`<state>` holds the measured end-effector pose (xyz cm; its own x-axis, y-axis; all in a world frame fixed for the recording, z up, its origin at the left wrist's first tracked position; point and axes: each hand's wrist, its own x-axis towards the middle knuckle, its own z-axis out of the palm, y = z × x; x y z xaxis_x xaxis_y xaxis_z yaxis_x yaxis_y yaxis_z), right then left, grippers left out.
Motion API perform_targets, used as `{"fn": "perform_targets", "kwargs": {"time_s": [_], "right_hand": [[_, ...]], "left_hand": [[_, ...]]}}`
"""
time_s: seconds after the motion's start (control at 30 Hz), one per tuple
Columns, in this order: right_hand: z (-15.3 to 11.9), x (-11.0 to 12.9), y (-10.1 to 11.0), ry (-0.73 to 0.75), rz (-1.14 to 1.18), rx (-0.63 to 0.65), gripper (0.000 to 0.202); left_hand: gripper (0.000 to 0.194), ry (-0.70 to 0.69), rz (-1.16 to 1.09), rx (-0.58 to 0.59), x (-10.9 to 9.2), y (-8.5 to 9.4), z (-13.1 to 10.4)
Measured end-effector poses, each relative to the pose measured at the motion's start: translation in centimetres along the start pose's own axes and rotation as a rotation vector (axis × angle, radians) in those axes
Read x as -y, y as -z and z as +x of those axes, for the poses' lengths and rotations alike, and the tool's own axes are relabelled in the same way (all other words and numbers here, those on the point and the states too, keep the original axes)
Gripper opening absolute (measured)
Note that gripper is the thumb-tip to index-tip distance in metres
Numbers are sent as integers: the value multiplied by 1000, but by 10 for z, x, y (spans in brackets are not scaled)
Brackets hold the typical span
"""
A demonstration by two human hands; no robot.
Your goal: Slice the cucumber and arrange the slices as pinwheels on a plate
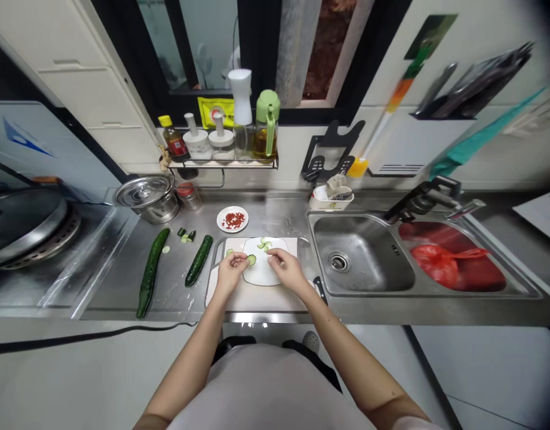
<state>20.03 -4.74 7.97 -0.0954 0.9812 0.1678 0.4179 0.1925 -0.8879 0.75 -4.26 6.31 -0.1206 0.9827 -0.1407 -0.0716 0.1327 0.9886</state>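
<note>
A cucumber slice (252, 260) is pinched between the fingertips of the left hand (230, 270), just over the near left part of the white plate (262, 276). The right hand (286, 267) is laid on the plate's right side, its fingers bent together near the rim; whether something is pinched in it cannot be told, as the fingertips are too small in the picture. A few more slices (264, 244) are already placed at the far edge of the plate, and one slice (230, 252) is left on the cutting board (257, 297) under the plate.

The step in hand is judged to be the arranging of slices on the plate, and it seems to be at an early point, because most of the plate is bare. For the next move a gentle lowering of the slice is needed, flat and beside the others, with the plate kept steady.

To the left, on the steel counter (122, 280), a short cucumber (199, 260) and a long cucumber (150, 272) are lying, with cut ends (186, 235) between them. Behind the board a small dish of red bits (232, 219) is seen, and the sink (362, 263) is at the right
</note>
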Motion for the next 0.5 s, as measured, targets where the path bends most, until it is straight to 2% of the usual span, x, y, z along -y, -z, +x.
{"fn": "perform_targets", "kwargs": {"time_s": [0.17, 0.27, 0.37, 0.5], "right_hand": [[16, 23, -8, 99, -49, 66, 11], [17, 21, -8, 82, -61, 43, 9], [15, 17, -6, 89, -48, 5, 10], [10, 18, -2, 184, -79, 2, 15]], "left_hand": [[27, -75, 29, 104, -23, -14, -5], [34, -78, 24, 47, -24, -16, -7], [40, -7, 9, 4, -22, -16, -11], [52, 200, -62, 124, -25, -19, -14]]}}
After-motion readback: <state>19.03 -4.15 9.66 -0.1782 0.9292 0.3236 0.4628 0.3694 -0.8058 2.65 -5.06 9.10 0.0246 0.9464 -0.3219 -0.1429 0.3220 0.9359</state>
